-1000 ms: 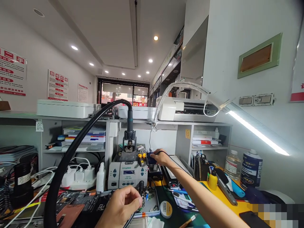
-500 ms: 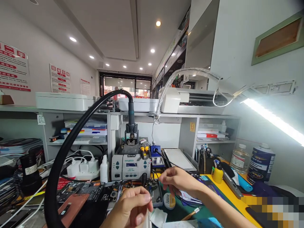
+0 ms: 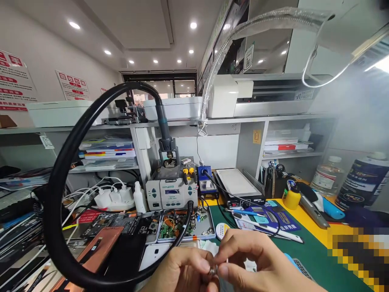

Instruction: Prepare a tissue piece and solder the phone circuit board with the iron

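1. left hand (image 3: 182,269), at 6 o'clock low in the view: fingers curled, thumb and forefinger pinched on a small metal part (image 3: 212,271).
2. right hand (image 3: 255,259), just toward 3 o'clock of the left hand: fingers bent, tips closed on the same small metal part from the other side. the two hands meet at it.
3. the small metal part sits between the fingertips of both hands, raised above the green mat (image 3: 306,255); too small to tell its kind.
4. black hose (image 3: 60,170) loops in a wide ring at 9 o'clock and ends in a handpiece standing upright in the cradle of the grey rework station (image 3: 170,194) at 12 o'clock of the hands.
5. blue soldering station (image 3: 205,182) stands just beside the grey station, toward 3 o'clock.
6. tray with circuit boards (image 3: 182,229) lies between the grey station and the hands; a round solder tin (image 3: 223,231) lies just beside it.
7. opened phone (image 3: 115,225) and a copper-coloured back cover (image 3: 97,247) lie at 9 o'clock of the tray.
8. yellow bottle (image 3: 291,198) and a dark canister (image 3: 361,182) stand at 2 o'clock, well apart from the hands.
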`<state>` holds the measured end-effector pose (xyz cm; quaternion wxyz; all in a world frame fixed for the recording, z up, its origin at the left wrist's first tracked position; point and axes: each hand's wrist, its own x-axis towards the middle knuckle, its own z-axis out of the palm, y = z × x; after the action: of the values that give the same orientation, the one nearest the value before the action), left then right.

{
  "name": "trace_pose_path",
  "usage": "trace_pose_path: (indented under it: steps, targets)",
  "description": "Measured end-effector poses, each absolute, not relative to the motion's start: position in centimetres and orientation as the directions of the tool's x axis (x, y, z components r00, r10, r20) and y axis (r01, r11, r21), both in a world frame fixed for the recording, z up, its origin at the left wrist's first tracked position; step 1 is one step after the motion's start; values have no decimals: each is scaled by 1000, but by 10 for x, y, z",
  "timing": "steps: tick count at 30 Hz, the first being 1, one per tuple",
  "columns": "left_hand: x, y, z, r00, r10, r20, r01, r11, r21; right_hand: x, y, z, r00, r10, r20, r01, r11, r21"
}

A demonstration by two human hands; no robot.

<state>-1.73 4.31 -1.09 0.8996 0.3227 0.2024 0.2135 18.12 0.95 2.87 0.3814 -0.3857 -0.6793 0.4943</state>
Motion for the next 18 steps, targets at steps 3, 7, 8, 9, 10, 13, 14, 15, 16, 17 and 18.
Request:
trace_pose_path:
  steps: [3,7,8,9,10,13,14,15,16,17,18]
  targets:
    - [-13,38,-5,817,508,-271,-242,731,638,182,7,28,-404,903,145,144,219,-965]
    - [-12,29,3,727,643,-240,-301,613,730,180,12,27,-425,904,34,80,75,-994]
    - [-12,27,3,685,695,-220,-316,554,770,179,14,27,-427,904,6,63,36,-997]
    - [-12,26,3,638,745,-196,-319,487,813,179,16,26,-428,904,-17,51,5,-999]
    - [-11,24,3,590,789,-173,-307,417,856,179,18,24,-424,905,-32,45,-14,-999]
    - [-10,20,3,459,882,-106,-200,218,955,179,23,19,-407,911,-67,53,-49,-997]
    - [-9,18,3,424,901,-90,-153,169,974,180,25,17,-400,913,-77,61,-57,-997]
    - [-8,17,4,392,917,-80,-106,131,986,181,26,16,-390,917,-86,70,-64,-996]
    - [-8,15,5,365,928,-74,-60,103,993,181,27,15,-384,918,-95,79,-70,-994]
    - [-7,14,6,340,937,-72,-18,83,996,182,28,14,-381,919,-105,89,-77,-993]
    - [-6,12,8,318,945,-72,21,69,997,183,28,14,-383,917,-113,100,-80,-992]
